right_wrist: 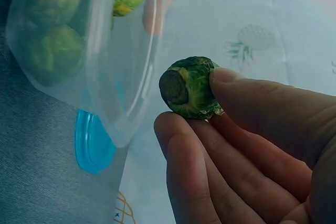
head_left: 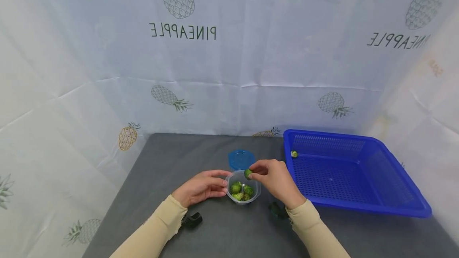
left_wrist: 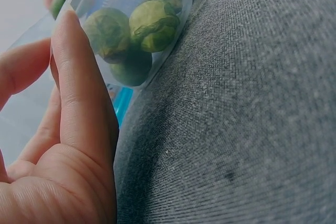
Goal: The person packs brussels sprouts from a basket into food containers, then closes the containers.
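Observation:
A clear plastic tub (head_left: 255, 200) stands on the dark table with several Brussels sprouts (head_left: 237, 187) inside. My left hand (head_left: 203, 186) holds the tub by its left side, thumb and fingers spread around the rim. In the left wrist view the sprouts show through the tub wall (left_wrist: 176, 38). Above the tub's right rim, my right hand (head_left: 275, 178) pinches one Brussels sprout (right_wrist: 190, 88) between thumb and fingertips. The sprout's cut stem end shows in the right wrist view. A blue lid (head_left: 241, 159) lies flat just behind the tub.
To the right stands a large blue basket (head_left: 365, 206) with one small sprout (head_left: 294, 154) at its left end. Dark wrist straps (head_left: 191, 220) show beside the sleeves. A white cloth printed with pineapples (head_left: 229, 63) hangs behind the grey table (head_left: 215, 234) and along its sides.

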A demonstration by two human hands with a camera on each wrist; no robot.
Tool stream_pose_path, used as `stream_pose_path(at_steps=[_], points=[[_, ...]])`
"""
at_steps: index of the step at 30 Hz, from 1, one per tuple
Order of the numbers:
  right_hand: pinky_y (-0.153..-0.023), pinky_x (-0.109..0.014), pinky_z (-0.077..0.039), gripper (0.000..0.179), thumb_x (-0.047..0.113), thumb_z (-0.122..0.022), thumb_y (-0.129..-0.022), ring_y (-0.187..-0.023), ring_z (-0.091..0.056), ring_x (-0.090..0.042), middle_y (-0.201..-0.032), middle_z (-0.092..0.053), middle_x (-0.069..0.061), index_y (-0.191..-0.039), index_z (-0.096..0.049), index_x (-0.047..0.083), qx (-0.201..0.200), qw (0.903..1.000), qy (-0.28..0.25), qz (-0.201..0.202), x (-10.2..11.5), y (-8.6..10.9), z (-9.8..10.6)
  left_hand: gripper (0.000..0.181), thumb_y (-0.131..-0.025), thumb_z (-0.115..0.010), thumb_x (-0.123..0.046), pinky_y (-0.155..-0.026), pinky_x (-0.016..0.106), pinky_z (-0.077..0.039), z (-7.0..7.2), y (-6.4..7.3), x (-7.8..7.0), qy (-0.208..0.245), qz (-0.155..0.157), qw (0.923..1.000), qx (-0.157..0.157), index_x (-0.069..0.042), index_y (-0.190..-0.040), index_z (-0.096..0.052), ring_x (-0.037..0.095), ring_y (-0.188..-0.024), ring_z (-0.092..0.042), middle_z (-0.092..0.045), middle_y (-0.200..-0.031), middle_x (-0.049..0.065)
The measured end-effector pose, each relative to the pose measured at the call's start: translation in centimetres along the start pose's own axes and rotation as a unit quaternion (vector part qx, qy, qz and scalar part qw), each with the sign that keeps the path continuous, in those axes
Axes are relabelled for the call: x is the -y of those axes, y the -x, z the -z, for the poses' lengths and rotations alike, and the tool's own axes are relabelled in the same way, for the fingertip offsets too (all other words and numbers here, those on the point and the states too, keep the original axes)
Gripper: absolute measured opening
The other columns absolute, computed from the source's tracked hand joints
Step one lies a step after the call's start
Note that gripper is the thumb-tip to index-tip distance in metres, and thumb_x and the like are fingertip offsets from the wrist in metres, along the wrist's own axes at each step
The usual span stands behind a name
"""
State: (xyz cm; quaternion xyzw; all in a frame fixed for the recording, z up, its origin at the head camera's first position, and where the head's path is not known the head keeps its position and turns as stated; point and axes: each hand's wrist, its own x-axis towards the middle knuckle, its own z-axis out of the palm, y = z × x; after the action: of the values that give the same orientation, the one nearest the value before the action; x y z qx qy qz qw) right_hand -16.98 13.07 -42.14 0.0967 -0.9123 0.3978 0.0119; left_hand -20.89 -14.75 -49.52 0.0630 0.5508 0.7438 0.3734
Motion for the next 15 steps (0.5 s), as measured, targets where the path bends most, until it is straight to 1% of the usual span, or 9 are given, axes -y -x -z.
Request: stream_pose_path(at_steps=[3, 11, 15], points=[[-0.08, -0.038, -0.067, 0.014, 0.015, -0.086, -0.093, -0.086, -0.076, -0.01, -0.096, -0.081, 0.006, -0.106, -0.084, 0.019, -0.001, 1.0, 0.002, -0.001, -0.06, 0.25, -0.38, 0.054, -0.107, -0.066, -0.006, -0.086, 0.026, -0.067, 0.05, 0.0, 0.06, 0.0, 0.004, 1.0, -0.002, -0.003, -0.158, -0.051, 0.01, -0.086, -0.077, -0.075, -0.103, 0.004], [-0.077, -0.034, -0.067, 0.014, 0.014, -0.087, -0.093, -0.083, -0.075, -0.007, -0.095, -0.081, 0.005, -0.106, -0.084, 0.017, -0.003, 0.9994, 0.024, 0.025, 0.04, 0.06, -0.77, 0.055, -0.106, -0.067, -0.008, -0.087, 0.026, -0.067, 0.26, -0.02, 0.03, -0.006, 0.003, 1.0, -0.005, -0.004, -0.159, -0.05, 0.01, -0.087, -0.077, -0.075, -0.104, 0.003], [-0.077, -0.033, -0.067, 0.014, 0.014, -0.087, -0.092, -0.083, -0.075, -0.007, -0.095, -0.081, 0.005, -0.105, -0.084, 0.017, -0.002, 0.9984, 0.045, 0.035, 0.14, 0.06, -1.03, 0.055, -0.107, -0.067, -0.009, -0.087, 0.026, -0.066, 0.29, -0.01, 0.07, -0.005, 0.002, 1.0, -0.002, -0.004, -0.159, -0.05, 0.01, -0.087, -0.077, -0.075, -0.104, 0.003]])
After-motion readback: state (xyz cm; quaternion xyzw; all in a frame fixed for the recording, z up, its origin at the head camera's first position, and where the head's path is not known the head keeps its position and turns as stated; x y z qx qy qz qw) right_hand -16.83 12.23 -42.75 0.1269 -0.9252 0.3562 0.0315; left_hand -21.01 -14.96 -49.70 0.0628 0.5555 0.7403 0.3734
